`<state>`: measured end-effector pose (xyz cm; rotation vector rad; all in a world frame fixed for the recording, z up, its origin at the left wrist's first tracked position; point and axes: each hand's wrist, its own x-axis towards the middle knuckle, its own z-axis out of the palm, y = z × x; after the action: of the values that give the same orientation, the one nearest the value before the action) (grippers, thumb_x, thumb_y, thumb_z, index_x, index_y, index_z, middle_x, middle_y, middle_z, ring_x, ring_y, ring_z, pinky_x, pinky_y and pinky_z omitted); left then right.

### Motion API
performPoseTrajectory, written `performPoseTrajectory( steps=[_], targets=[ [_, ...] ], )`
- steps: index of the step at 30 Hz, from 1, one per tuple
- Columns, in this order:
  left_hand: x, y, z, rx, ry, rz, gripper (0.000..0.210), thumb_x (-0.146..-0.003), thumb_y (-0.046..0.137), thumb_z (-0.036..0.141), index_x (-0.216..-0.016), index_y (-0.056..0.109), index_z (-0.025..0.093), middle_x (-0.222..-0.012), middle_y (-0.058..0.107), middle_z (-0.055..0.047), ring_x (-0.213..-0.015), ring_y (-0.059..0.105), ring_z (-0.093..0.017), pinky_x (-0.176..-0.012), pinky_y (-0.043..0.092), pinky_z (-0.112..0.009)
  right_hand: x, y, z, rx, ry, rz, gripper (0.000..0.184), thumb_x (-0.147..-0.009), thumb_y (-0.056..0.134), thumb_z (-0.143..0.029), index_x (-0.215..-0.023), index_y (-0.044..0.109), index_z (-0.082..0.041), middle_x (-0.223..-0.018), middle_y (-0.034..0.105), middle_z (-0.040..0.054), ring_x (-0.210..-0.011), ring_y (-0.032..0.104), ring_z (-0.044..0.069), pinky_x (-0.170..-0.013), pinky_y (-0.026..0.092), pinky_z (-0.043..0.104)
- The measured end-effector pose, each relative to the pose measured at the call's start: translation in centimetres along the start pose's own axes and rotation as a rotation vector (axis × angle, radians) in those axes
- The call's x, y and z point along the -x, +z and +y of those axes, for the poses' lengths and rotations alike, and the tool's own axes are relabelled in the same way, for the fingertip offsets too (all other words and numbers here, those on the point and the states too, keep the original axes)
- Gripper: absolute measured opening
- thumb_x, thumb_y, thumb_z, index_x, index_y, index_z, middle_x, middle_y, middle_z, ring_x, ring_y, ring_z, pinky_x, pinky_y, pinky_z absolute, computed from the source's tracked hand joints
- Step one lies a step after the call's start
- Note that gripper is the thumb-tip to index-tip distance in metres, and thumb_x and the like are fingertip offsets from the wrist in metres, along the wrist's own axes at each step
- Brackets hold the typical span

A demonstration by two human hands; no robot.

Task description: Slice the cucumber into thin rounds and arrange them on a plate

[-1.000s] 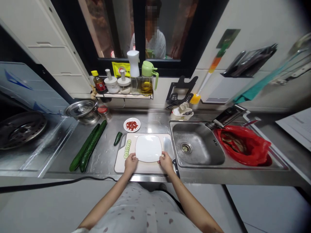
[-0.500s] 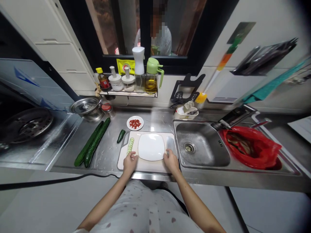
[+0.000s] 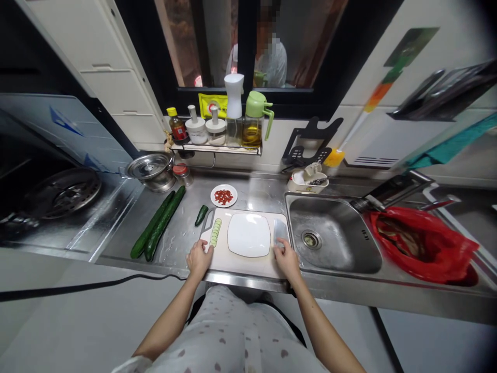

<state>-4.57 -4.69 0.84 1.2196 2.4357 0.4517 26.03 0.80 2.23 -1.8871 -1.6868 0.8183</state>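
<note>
Plate (image 3: 249, 235) on board (image 3: 243, 265), yellow packet (image 3: 217, 102) — label (image 3: 210, 108) illegible

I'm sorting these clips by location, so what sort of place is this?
Very likely a kitchen: there's a stainless steel sink set into the counter, a cutting board bearing cucumber slices, and a rack of seasoning containers below the window.

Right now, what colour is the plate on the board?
White; the plate shows best in the head view.
</note>
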Motion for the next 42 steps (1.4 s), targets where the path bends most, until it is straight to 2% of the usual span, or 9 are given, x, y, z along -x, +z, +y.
performPoseTrajectory(
  steps=[8, 13, 18, 20, 25, 28, 33, 37, 42],
  targets=[
    [-0.2, 0.5, 0.4, 0.031, -0.014, 0.011, 0.018, -0.077, 0.057, 0.035, -0.088, 0.062, 0.021, -0.089, 0.064, -0.004, -0.079, 0.058, -0.020, -0.070, 0.035, -0.029, 0.5, 0.4, 0.1, -0.017, -0.033, -0.019, 0.047, -0.079, 0.039, -0.043, -0.109, 0.060, -0.013, -0.048, 0.052, -0.0034, -0.053, 0.053, 0.018, -0.057, 0.036, 0.027],
    [-0.3, 0.7, 0.9, 0.313, -0.029, 0.025, 0.015, -0.074, 0.057, 0.031, -0.084, 0.062, 0.021, -0.079, 0.066, -0.001, -0.071, 0.057, -0.016, -0.066, 0.036, -0.026, 0.4, 0.0, -0.2, -0.031, -0.057, -0.016, 0.044, -0.079, 0.040, -0.043, -0.104, 0.062, -0.015, -0.049, 0.052, -0.0030, -0.053, 0.053, 0.017, -0.055, 0.036, 0.026],
    [-1.2, -0.5, 4.2, 0.897, -0.008, -0.132, 0.024, -0.063, 0.063, 0.033, -0.079, 0.059, 0.016, -0.069, 0.061, -0.001, -0.063, 0.056, -0.012, -0.064, 0.041, -0.023, -0.6, -0.8, -4.1, -0.069, -0.161, -0.013, 0.034, -0.081, 0.042, -0.040, -0.095, 0.064, -0.017, -0.052, 0.054, -0.0026, -0.053, 0.052, 0.015, -0.055, 0.036, 0.024],
    [-1.4, -1.6, 6.1, 0.997, 0.036, -0.212, 0.029, -0.060, 0.066, 0.035, -0.080, 0.059, 0.016, -0.069, 0.061, -0.001, -0.062, 0.055, -0.012, -0.063, 0.042, -0.023, -1.1, -1.1, -6.4, -0.104, -0.229, -0.028, 0.030, -0.082, 0.044, -0.040, -0.092, 0.063, -0.019, -0.057, 0.056, -0.0021, -0.055, 0.053, 0.014, -0.056, 0.037, 0.024],
    [-1.1, -4.1, 10.2, 1.054, 0.244, -0.314, 0.030, -0.062, 0.068, 0.035, -0.084, 0.057, 0.017, -0.069, 0.060, 0.000, -0.065, 0.055, -0.010, -0.065, 0.041, -0.022, -2.0, -1.2, -11.4, -0.193, -0.498, -0.062, 0.017, -0.082, 0.051, -0.030, -0.091, 0.063, -0.021, -0.088, 0.065, 0.0030, -0.078, 0.057, 0.015, -0.073, 0.043, 0.028],
    [-0.7, -4.9, 11.8, 1.036, 0.338, -0.330, 0.029, -0.065, 0.069, 0.032, -0.087, 0.057, 0.016, -0.070, 0.059, 0.001, -0.065, 0.054, -0.010, -0.064, 0.040, -0.021, -2.1, -1.0, -12.7, -0.172, -0.587, -0.072, 0.013, -0.082, 0.053, -0.027, -0.090, 0.063, -0.022, -0.089, 0.063, 0.0032, -0.086, 0.055, 0.017, -0.080, 0.042, 0.031],
    [0.1, -5.3, 13.2, 1.007, 0.423, -0.333, 0.031, -0.064, 0.070, 0.033, -0.087, 0.057, 0.016, -0.071, 0.059, 0.000, -0.066, 0.055, -0.011, -0.062, 0.039, -0.022, -2.1, -0.6, -13.0, -0.167, -0.624, -0.074, 0.011, -0.085, 0.051, -0.025, -0.082, 0.061, -0.021, -0.086, 0.061, 0.0024, -0.087, 0.053, 0.017, -0.081, 0.040, 0.032],
    [0.4, -5.4, 13.1, 0.973, 0.297, -0.253, 0.034, -0.064, 0.069, 0.041, -0.084, 0.057, 0.017, -0.068, 0.059, 0.000, -0.061, 0.052, -0.010, -0.059, 0.037, -0.021, -1.9, -1.2, -12.8, -0.144, -0.666, -0.029, 0.014, -0.087, 0.049, -0.026, -0.082, 0.062, -0.021, -0.086, 0.060, 0.0031, -0.087, 0.052, 0.017, -0.081, 0.040, 0.032],
    [0.8, -5.9, 12.9, 1.022, 0.088, -0.569, 0.040, -0.070, 0.062, 0.050, -0.091, 0.056, 0.016, -0.064, 0.063, -0.001, -0.049, 0.045, -0.006, -0.047, 0.026, -0.018, -1.3, -2.3, -12.8, -0.076, -0.786, 0.037, 0.018, -0.089, 0.048, -0.026, -0.092, 0.065, -0.023, -0.092, 0.059, 0.0059, -0.091, 0.050, 0.020, -0.081, 0.041, 0.034]
  ],
)
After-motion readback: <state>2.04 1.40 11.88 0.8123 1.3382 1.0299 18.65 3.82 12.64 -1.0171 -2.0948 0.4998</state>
